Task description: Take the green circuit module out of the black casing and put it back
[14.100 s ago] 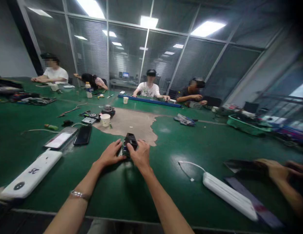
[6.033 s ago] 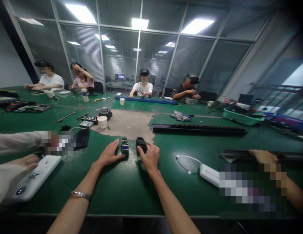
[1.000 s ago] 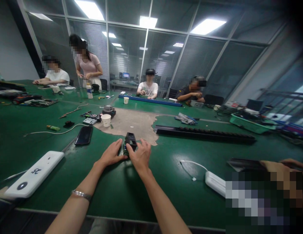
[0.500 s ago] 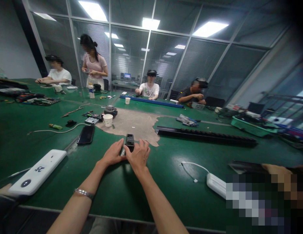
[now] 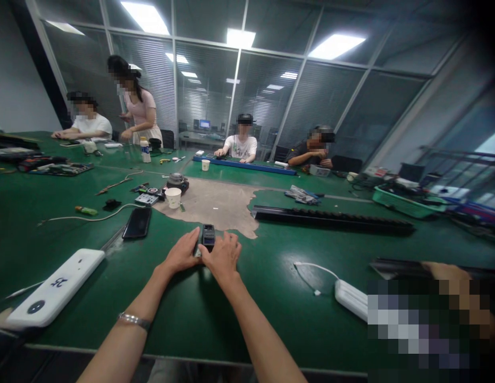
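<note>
1. Far left of the near tabletop [image 5: 271, 330], a white power bank [image 5: 58, 287] lies slantwise, handwriting on its face, and just beyond it a black phone [image 5: 137, 223] lies flat.
2. Here's the left hand [image 5: 184, 251], cupped along the left side of the work, thumb and fingers apart; whether it truly grips or merely steadies, I cannot tell.
3. Between the two hands, there it is: the small black case [image 5: 208, 231], on the tabletop just short of the bare brown patch [image 5: 215, 205]. A bluish screen [image 5: 208, 241] shows in its near opening, so I judge the case to be over its insides now; whether it sits fully home cannot be made out, and neither hand has let go.
4. And the right hand [image 5: 222, 254] has hold of that case, thumb at the near end, fingers curled round the right side.
5. Further right, a long black rail [image 5: 333, 219] lies well apart, untouched.
6. Now the changes! Left, the standing person [image 5: 139, 111] leans over further than half a second ago. Centre, the case sits lower and flatter than a second ago, when green board showed under its tilted edge; six seconds back, case and board stood apart. Right, that rail wasn't there fourteen seconds ago.
</note>
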Motion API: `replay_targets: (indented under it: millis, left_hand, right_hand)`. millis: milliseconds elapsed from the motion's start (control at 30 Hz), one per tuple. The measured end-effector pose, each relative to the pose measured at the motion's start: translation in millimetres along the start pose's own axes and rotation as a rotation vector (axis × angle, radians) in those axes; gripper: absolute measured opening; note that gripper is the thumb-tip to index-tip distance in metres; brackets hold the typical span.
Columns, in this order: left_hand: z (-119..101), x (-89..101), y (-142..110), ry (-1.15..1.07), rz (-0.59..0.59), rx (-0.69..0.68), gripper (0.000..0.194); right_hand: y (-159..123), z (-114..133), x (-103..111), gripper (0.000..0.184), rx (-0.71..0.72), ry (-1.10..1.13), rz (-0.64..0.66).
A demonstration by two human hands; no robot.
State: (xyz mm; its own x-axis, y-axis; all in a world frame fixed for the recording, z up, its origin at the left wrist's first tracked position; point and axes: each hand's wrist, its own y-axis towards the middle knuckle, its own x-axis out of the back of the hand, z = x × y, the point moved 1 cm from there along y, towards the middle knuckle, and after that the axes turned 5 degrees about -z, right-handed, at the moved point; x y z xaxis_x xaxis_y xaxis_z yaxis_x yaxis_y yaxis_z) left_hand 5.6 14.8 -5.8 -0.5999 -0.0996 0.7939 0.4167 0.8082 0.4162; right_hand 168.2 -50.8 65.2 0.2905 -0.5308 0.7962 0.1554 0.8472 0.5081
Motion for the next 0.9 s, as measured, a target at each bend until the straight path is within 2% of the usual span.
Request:
replay_targets:
  millis: [100,233,500,700,900]
  left_hand:
    - [-0.2,-0.8,-0.3,0.016,-0.005,-0.011,0.095]
    - [-3.0,1.9,0.1,0.027,0.010,-0.032,0.092]
    - [-3.6,3.1,0.7,0.022,0.021,-0.003,0.093]
    - [-2.3,2.1,1.0,0.030,0.028,0.020,0.094]
    - [-0.5,2.1,0.6,0.049,0.030,0.003,0.101]
  right_hand:
    - [-2.5,-1.8,-4.5,0.051,-0.008,0.029,0.005]
    - [-2.5,-3.6,-8.3,0.043,-0.002,0.063,-0.016]
    - [-2.6,-9.2,-11.5,0.043,-0.011,0.107,-0.004]
    - [3.0,-6.1,-3.6,0.035,-0.073,0.227,-0.051]
    - [20.2,-25.7,9.6,0.045,-0.085,0.296,-0.174]
